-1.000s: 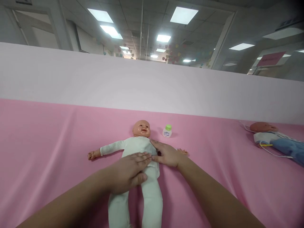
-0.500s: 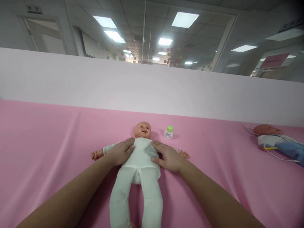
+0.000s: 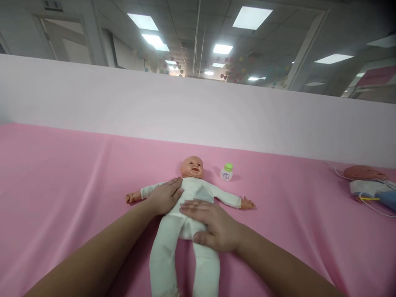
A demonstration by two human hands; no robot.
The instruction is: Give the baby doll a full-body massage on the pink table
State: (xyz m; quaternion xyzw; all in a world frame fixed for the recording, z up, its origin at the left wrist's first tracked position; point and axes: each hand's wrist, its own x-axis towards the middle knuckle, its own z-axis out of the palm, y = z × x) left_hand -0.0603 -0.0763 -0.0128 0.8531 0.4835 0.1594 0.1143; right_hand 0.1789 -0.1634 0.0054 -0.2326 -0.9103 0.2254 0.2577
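A baby doll (image 3: 193,189) in a white cloth suit lies face up, arms spread out to the sides. My left hand (image 3: 167,196) rests on its chest at the shoulder on the left, fingers stretched and laid on the cloth. Across the lower belly and hip lies my right hand (image 3: 213,222), palm down, fingers extended and thumb apart. Neither hand grips anything. Beside the doll's head, to the right, stands a small clear bottle (image 3: 226,173) with a green cap and a printed label.
Pink cloth (image 3: 278,198) covers the surface, with folds running through it. A second doll (image 3: 371,187) in blue and white clothing lies at the far right, with a thin white tube and a yellow strip. A low white wall (image 3: 185,111) runs behind, glass above it.
My right hand has slid from the doll's upper chest down to the lower belly and hip, uncovering the doll's arm. My left hand stays at the shoulder. The view has shifted slightly.
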